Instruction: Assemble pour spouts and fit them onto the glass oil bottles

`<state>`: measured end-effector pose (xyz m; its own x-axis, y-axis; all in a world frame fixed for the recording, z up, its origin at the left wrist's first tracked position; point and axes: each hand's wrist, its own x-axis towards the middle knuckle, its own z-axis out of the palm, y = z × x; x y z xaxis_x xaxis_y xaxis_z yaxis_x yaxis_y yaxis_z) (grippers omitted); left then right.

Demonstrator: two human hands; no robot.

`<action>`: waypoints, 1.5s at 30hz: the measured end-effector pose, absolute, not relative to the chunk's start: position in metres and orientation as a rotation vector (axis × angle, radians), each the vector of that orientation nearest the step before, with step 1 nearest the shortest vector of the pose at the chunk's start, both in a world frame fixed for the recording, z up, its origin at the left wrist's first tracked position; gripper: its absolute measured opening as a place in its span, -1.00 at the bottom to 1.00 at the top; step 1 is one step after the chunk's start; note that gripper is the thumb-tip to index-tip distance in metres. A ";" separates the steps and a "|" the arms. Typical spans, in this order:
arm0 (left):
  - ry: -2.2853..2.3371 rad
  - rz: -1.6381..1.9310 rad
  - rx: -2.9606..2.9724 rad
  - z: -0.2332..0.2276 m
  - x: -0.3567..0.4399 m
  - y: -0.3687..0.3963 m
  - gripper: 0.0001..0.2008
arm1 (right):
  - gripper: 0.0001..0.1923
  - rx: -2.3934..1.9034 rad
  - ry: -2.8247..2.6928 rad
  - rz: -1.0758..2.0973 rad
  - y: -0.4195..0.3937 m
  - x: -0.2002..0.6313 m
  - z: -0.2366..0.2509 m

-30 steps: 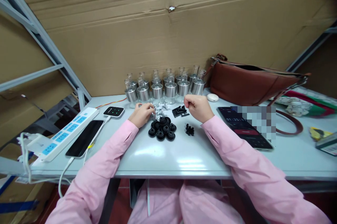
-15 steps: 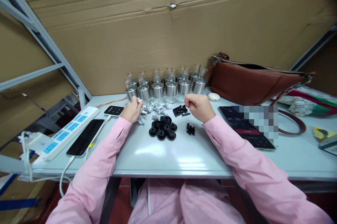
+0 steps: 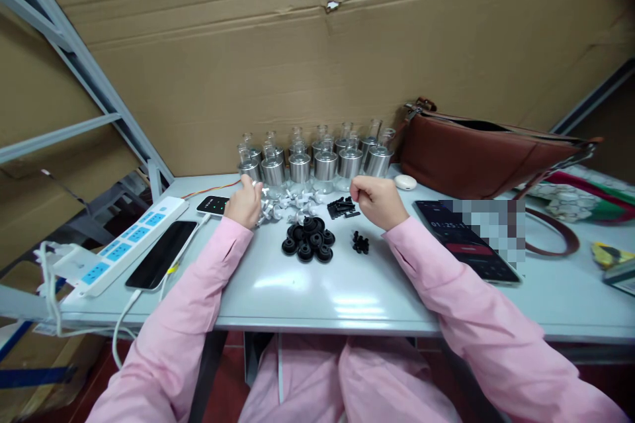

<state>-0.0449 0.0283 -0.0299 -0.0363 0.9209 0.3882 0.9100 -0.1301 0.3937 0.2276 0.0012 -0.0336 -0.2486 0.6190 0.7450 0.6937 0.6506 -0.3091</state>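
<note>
My left hand (image 3: 243,203) is closed at the left edge of a heap of small white and clear plastic parts (image 3: 297,203), with a bit of white plastic showing at its fingertips. My right hand (image 3: 381,202) makes a fist above the tabletop; whatever its fingers may hold is hidden. Just left of that fist lie short black sticks (image 3: 342,207). Nearer to me are a pile of round black caps (image 3: 307,239) and a few tiny black pieces (image 3: 360,242). Behind the heap, glass bottles with metal-banded bodies (image 3: 325,165) stand in two rows.
To the left are a white power strip (image 3: 129,244), a dark phone (image 3: 163,256) with cables and a small black device (image 3: 212,205). A brown handbag (image 3: 471,158), a round white case (image 3: 405,182) and a phone with a timer (image 3: 466,244) sit right. Cardboard (image 3: 278,72) walls the back.
My left hand has drawn slightly left and up from the white parts, its fingers turning upward. My right fist keeps nearly the same place. The view has shifted a little.
</note>
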 end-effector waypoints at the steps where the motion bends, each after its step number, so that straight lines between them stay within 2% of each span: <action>1: 2.036 0.844 2.147 -0.032 -0.046 0.029 -0.87 | -0.81 -1.033 -1.955 -0.097 0.001 0.227 -0.034; 5: 1.741 0.750 2.025 -0.040 -0.040 0.029 -0.85 | -0.81 -1.032 -1.961 -0.087 0.001 0.228 -0.035; 14: 1.393 1.032 1.892 -0.048 -0.028 0.028 -0.88 | -0.81 -1.028 -1.956 -0.084 0.001 0.227 -0.034; 18: 1.381 1.088 2.090 -0.047 -0.030 0.027 -0.84 | -0.81 -1.030 -1.953 -0.089 0.001 0.228 -0.034; 21: 1.405 1.276 2.317 -0.045 -0.025 0.017 -0.82 | -0.80 -1.014 -1.952 -0.080 -0.002 0.225 -0.032; 27: 0.961 1.551 2.693 -0.043 -0.002 -0.007 -0.86 | -0.89 -0.898 -2.009 -0.088 -0.018 0.211 -0.026; 33: 1.072 1.551 2.764 -0.043 0.003 -0.011 -0.74 | -0.56 -0.675 -2.101 -0.322 -0.024 0.201 -0.027; 37: 1.120 1.633 2.686 -0.041 0.004 -0.014 -0.69 | -0.73 -0.617 -2.098 -0.593 -0.028 0.192 -0.025; 40: 1.104 1.670 2.525 -0.039 0.008 -0.022 -0.71 | -0.84 -0.539 -2.063 -0.607 -0.032 0.187 -0.021; 45: 0.951 1.559 2.109 -0.032 0.019 -0.037 -0.78 | -0.82 -0.376 -2.007 -0.579 -0.040 0.182 -0.017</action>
